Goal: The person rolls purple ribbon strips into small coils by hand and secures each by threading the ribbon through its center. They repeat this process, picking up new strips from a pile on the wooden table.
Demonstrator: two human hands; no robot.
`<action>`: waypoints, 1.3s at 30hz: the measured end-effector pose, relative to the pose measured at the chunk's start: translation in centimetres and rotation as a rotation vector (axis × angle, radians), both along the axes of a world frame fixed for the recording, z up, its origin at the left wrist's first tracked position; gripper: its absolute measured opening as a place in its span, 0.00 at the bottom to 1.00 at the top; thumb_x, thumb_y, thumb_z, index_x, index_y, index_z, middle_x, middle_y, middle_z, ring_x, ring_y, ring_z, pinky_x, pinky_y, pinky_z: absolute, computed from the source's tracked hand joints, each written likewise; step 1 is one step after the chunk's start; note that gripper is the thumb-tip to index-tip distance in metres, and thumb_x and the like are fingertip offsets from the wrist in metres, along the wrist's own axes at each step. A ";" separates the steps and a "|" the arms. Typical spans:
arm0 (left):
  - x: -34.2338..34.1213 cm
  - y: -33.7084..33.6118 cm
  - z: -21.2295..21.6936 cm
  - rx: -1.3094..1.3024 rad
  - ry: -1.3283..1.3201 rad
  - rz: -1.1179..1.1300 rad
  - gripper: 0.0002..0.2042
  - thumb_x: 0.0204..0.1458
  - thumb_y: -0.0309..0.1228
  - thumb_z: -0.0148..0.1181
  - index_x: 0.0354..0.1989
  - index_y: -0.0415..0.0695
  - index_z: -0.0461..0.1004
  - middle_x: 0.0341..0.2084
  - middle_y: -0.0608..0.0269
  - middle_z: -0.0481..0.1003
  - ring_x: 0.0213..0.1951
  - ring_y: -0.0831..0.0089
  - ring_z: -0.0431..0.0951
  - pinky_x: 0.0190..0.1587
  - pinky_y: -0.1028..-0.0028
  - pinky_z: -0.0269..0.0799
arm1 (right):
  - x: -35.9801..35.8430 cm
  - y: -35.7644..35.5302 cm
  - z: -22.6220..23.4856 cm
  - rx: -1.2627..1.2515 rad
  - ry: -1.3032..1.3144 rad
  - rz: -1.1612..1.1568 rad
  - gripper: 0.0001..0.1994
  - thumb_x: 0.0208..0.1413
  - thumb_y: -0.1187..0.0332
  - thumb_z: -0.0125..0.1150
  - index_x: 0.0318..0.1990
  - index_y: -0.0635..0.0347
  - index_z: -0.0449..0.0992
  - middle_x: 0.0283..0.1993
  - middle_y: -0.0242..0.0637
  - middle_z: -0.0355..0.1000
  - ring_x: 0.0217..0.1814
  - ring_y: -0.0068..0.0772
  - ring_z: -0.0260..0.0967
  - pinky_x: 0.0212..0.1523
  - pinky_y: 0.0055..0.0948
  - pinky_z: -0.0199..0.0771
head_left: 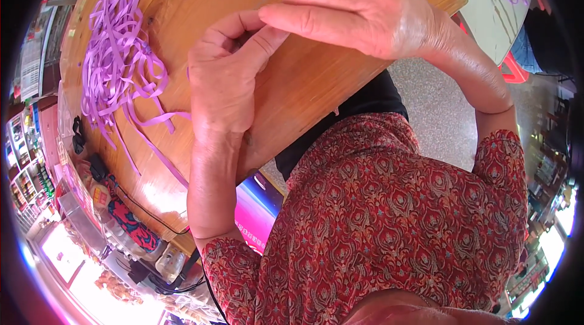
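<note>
Right, I am looking down at both hands meeting over the wooden table [316,82]. The left hand [222,82] is resting on the wood with its thumb raised, and the right hand [359,6] is reaching across from above, its forefinger pressing down against that thumb tip. The fingers of both hands are drawn close together, pinching at one small spot; whether a strip is actually caught between them I cannot tell, since the fingers are covering it.

The heap of purple ribbon strips [115,63] is lying to the left of the hands, well nearer the left hand than the right. Its loose tails [155,121] are trailing down and rightward, running toward the left wrist, so their long axis is slanting diagonally across the table. The strips are looking thin, flat, glossy and limp; the wood is smooth, warm brown and faintly shiny. A red patterned sleeve [499,161] is covering the right upper arm.
</note>
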State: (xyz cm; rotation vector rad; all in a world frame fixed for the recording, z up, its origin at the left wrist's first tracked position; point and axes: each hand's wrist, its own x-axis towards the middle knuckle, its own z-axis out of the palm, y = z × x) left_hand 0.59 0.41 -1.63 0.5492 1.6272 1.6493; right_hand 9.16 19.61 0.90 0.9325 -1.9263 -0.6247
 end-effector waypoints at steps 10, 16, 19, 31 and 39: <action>0.2 0.5 -0.7 0.160 -0.066 0.056 0.07 0.48 0.25 0.62 0.34 0.36 0.74 0.27 0.70 0.73 0.30 0.86 0.68 0.33 0.87 0.63 | 1.6 -2.0 -1.6 -1.019 -0.444 -0.094 0.09 0.41 0.72 0.65 0.32 0.61 0.75 0.27 0.33 0.68 0.30 0.32 0.65 0.30 0.28 0.63; 0.2 0.3 -0.9 0.412 -0.276 -0.016 0.07 0.49 0.23 0.60 0.36 0.36 0.73 0.28 0.65 0.73 0.27 0.84 0.67 0.27 0.84 0.59 | 0.8 -1.8 -3.4 -0.682 -0.079 0.052 0.09 0.41 0.72 0.67 0.32 0.60 0.75 0.29 0.35 0.70 0.31 0.33 0.67 0.33 0.28 0.65; 0.2 0.3 -1.0 0.431 -0.279 0.046 0.07 0.50 0.23 0.59 0.36 0.35 0.73 0.29 0.63 0.73 0.25 0.83 0.65 0.25 0.83 0.57 | 2.5 -3.7 -1.5 -1.414 -0.636 -0.036 0.08 0.42 0.71 0.64 0.32 0.61 0.75 0.31 0.35 0.69 0.33 0.34 0.66 0.34 0.28 0.65; 0.8 0.4 -0.7 0.379 -0.138 0.073 0.07 0.49 0.23 0.59 0.36 0.35 0.74 0.28 0.65 0.74 0.25 0.84 0.64 0.26 0.84 0.58 | 2.0 -5.7 -4.3 -1.773 -0.606 0.133 0.07 0.50 0.73 0.61 0.37 0.62 0.75 0.31 0.32 0.75 0.36 0.19 0.72 0.38 0.20 0.71; 1.3 0.5 -0.6 0.364 -0.099 0.109 0.07 0.48 0.22 0.60 0.36 0.35 0.74 0.27 0.67 0.74 0.24 0.85 0.64 0.27 0.85 0.58 | 2.7 -6.2 -4.3 -2.024 -0.932 0.279 0.14 0.53 0.79 0.55 0.49 0.66 0.69 0.39 0.36 0.72 0.45 0.24 0.68 0.48 0.23 0.69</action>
